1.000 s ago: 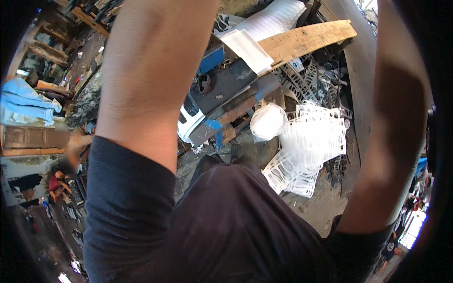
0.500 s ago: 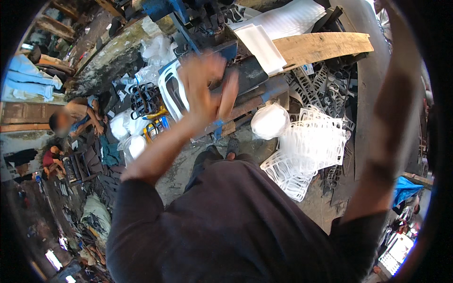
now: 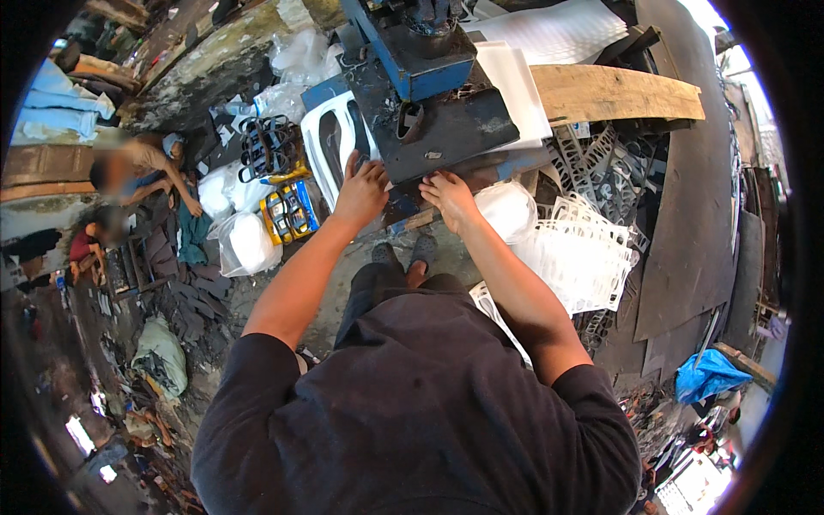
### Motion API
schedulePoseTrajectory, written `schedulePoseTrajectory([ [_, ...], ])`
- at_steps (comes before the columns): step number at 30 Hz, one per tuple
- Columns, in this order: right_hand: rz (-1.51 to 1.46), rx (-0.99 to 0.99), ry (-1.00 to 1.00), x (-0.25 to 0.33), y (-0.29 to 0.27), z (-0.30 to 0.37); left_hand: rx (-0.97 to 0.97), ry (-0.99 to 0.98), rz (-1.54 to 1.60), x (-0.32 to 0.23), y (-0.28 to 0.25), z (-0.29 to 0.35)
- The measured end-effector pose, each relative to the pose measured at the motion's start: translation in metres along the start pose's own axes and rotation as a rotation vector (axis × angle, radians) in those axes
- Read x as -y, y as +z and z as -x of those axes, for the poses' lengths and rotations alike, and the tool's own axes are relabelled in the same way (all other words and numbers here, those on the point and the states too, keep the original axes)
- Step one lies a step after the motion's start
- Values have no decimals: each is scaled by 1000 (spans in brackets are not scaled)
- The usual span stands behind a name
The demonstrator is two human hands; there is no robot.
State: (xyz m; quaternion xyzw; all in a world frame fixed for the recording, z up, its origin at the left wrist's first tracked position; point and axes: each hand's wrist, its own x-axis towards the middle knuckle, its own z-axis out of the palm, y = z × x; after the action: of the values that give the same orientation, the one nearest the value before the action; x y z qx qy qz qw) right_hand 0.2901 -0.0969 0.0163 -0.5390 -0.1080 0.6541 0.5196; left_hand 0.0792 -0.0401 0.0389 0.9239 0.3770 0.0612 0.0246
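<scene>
Resting on the front edge of one dark metal plate (image 3: 446, 129), both hands lie flat with fingers spread, gripping nothing: left hand (image 3: 362, 190) at the plate's left corner, right hand (image 3: 448, 196) just beside it, the two near each other but apart. The plate is grey-black, scuffed, roughly square, with one small slot near its middle; it sits under one blue machine head (image 3: 412, 43) whose top is cut off by the frame edge. One white plastic sheet (image 3: 515, 81) lies behind the plate on one long wooden plank (image 3: 618, 93). One stack of white cut-out pieces (image 3: 579, 257) sits to the right. Two people (image 3: 129, 167) sit at far left, blurred. Whatever lies beneath the fingertips cannot be made out.
</scene>
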Motion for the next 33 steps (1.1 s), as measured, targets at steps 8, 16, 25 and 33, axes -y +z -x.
schedulePoseTrajectory([
  [8,-184,66,33,-7,17,25,-138,-821,1090,29,32,-6],
  [16,-76,-12,29,-33,18,22,15,-911,1466,45,34,-52],
  [25,-17,-92,63,-47,66,52,-29,-1200,1487,51,0,-35],
  [33,573,19,482,5,63,47,-164,-740,2354,79,-17,2],
])
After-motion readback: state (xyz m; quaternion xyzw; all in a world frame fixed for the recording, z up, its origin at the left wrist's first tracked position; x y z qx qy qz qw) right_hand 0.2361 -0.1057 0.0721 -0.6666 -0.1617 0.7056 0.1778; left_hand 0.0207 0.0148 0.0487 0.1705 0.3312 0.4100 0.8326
